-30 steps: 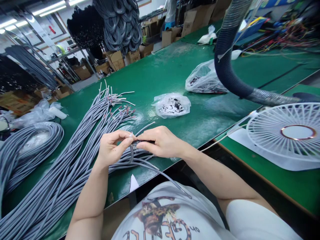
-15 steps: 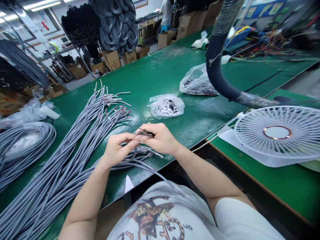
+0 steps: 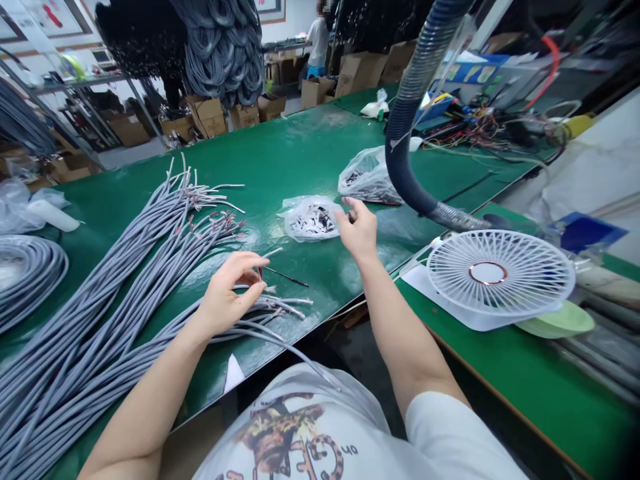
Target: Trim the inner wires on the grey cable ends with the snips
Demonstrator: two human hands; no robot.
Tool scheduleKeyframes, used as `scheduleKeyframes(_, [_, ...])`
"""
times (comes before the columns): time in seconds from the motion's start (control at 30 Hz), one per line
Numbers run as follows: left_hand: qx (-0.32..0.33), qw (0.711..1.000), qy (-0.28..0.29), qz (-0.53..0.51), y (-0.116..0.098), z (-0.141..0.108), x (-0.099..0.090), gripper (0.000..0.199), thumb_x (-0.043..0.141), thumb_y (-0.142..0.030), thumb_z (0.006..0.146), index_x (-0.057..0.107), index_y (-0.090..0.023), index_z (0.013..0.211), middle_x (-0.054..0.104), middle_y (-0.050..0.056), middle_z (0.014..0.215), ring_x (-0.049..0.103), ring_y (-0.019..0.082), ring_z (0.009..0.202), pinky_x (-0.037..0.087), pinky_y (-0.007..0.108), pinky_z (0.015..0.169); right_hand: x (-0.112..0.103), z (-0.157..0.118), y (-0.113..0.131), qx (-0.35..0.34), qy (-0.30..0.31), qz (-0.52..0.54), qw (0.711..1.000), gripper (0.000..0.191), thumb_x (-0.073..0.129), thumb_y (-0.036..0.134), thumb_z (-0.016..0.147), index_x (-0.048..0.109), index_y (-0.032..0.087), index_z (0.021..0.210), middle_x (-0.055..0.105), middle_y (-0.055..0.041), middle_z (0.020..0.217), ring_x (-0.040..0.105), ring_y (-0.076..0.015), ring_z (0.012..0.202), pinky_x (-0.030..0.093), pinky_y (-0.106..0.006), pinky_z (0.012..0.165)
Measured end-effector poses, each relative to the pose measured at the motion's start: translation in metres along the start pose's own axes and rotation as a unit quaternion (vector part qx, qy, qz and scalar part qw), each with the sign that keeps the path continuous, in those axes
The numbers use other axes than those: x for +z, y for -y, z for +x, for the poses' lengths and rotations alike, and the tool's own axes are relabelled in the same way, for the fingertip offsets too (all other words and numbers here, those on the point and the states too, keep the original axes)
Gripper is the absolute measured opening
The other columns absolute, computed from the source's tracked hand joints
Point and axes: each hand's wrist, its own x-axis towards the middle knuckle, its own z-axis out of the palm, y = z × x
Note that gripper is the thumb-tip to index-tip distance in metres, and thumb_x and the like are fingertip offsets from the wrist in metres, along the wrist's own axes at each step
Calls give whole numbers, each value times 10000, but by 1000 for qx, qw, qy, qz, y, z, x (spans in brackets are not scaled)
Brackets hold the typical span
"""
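L. hand point(image 3: 227, 293): fingers curled, grasping a thin red strand point(image 3: 260, 272) betw. thumb & fingers, above the near bundle of grey cables point(image 3: 280, 305). A thin dark length point(image 3: 287, 276) extends from nr. these fingertips toward the R. side; whether it is held, cannot tell. R. hand point(image 3: 359, 230): fingers bent at R. edge of small plastic bag point(image 3: 313, 230), which contains blk. & wht. bits; a dark item shows partly in the palm, but whether gripped, cannot tell. Surroundings: larger bundle of cables point(image 3: 145, 233), stripped ends outward, L. of bag; second, larger bag point(image 3: 367, 177) just behind R. hand, partly blocked by ribbed hose point(image 3: 400, 147); wht. fan point(image 3: 500, 273) on R., well apart from hands.
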Motion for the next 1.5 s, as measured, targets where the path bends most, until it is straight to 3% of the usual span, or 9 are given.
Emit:
scheduleKeyframes(0.07, [-36, 998, -21, -42, 2, 0, 3, 445, 642, -134, 779, 536, -249, 1196, 480, 66, 1175, 594, 56, 723, 530, 223, 702, -5, -21, 14, -3, 34, 88, 996, 301, 568, 346, 775, 687, 127, 944, 577, -8, 669, 437, -117, 564, 370, -258, 574])
scheduleKeyframes(0.17, [-107, 988, -33, -102, 2, 2, 8, 537, 677, -143, 743, 473, -254, 1227, 507, 33, 1070, 578, 40, 667, 509, 195, 648, -9, -57, 47, 24, 174, 195, 965, 250, 633, 374, 739, 692, 133, 766, 506, 22, 580, 400, -92, 528, 336, -242, 537])
scheduleKeyframes(0.27, [-144, 981, -26, -130, -1, 3, 11, 562, 691, -151, 725, 444, -227, 1224, 547, -6, 895, 569, 53, 659, 492, 187, 641, -7, -85, 77, 33, 302, 228, 925, 243, 657, 362, 724, 697, 129, 778, 442, 47, 532, 349, -73, 498, 283, -227, 497])
scheduleKeyframes(0.37, [-152, 979, -13, -132, -3, 2, 13, 562, 680, -169, 738, 419, -208, 1235, 562, -25, 794, 575, 73, 682, 488, 196, 662, -2, -99, 93, 26, 352, 240, 904, 226, 663, 338, 726, 696, 126, 798, 351, 75, 491, 288, -59, 473, 237, -218, 474])
scheduleKeyframes(0.5, [-142, 985, -5, -101, -3, 0, 14, 526, 674, -197, 745, 437, -193, 1215, 594, -24, 781, 597, 85, 694, 499, 213, 691, 4, -107, 99, 8, 341, 241, 909, 196, 649, 329, 746, 666, 134, 740, 320, 77, 498, 278, -59, 482, 232, -216, 472])
scheduleKeyframes(0.67, [-132, 991, -14, 22, -5, 0, 13, 130, 653, -260, 749, 599, -153, 801, 635, -5, 685, 570, 85, 583, 467, 187, 566, 6, -113, 101, -5, 318, 233, 919, 168, 604, 301, 772, 639, 141, 738, 332, 71, 513, 276, -60, 481, 231, -213, 465])
scheduleKeyframes(0.83, [-116, 989, -49, 80, -12, 2, 12, 107, 643, -235, 717, 630, -146, 658, 635, -7, 600, 510, 74, 488, 416, 180, 481, 10, -113, 102, 15, 305, 278, 911, 161, 606, 285, 763, 665, 136, 743, 478, 37, 563, 334, -63, 499, 274, -212, 481])
scheduleKeyframes(1.13, [-173, 980, -85, -40, -8, 1, 10, 133, 684, -255, 691, 645, -138, 643, 624, 1, 600, 520, 86, 518, 431, 209, 527, 18, -114, 101, 106, 283, 373, 877, 182, 679, 324, 702, 670, 142, 702, 532, 17, 577, 416, -78, 523, 324, -221, 500])
scheduleKeyframes(1.5, [-210, 961, -109, -144, -2, 5, 13, 155, 685, -271, 676, 596, -144, 676, 546, -18, 618, 459, 73, 550, 394, 193, 522, 21, -112, 101, 114, 294, 384, 868, 204, 646, 350, 719, 596, 154, 690, 385, 55, 525, 313, -59, 482, 236, -209, 444])
